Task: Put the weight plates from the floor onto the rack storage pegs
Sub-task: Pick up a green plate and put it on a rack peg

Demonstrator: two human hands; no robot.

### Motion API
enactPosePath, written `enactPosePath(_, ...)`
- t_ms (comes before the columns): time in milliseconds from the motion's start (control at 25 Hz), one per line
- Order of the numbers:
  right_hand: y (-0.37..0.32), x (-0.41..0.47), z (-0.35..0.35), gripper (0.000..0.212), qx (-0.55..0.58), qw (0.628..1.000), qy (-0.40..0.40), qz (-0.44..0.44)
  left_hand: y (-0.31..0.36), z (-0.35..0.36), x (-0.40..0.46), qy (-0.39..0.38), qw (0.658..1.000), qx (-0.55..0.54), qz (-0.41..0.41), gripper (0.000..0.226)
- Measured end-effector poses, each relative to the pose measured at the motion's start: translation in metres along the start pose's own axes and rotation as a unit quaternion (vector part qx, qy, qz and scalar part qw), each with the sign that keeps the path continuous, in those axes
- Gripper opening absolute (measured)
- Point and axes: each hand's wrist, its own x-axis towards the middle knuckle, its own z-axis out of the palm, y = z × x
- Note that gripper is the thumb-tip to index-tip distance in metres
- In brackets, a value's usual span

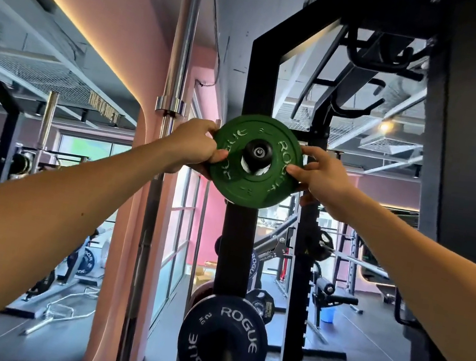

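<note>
A green weight plate with white lettering is held up at the black rack upright. The end of a black storage peg shows through the plate's centre hole. My left hand grips the plate's left rim, thumb on the face. On the right rim, my right hand grips with its thumb on the face and fingers behind. Lower down, a dark blue plate sits on another peg of the same upright.
A chrome barbell stands upright just left of the rack. More black rack posts and hooks are on the right. Other plates, a bench and bars lie on the dark floor beyond.
</note>
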Motion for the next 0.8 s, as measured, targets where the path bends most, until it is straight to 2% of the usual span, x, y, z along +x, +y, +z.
enactPosePath(400, 0.050, 0.053, 0.016, 0.038, -0.007, 0.999, 0.007, 0.035, -0.046, 0.020, 0.054, -0.011, 1.000, 0.015, 0.008, 0.030)
enactPosePath(800, 0.072, 0.075, 0.025, 0.041, -0.021, 0.999, 0.022, 0.041, -0.063, 0.028, 0.073, -0.012, 0.999, 0.028, 0.017, 0.035)
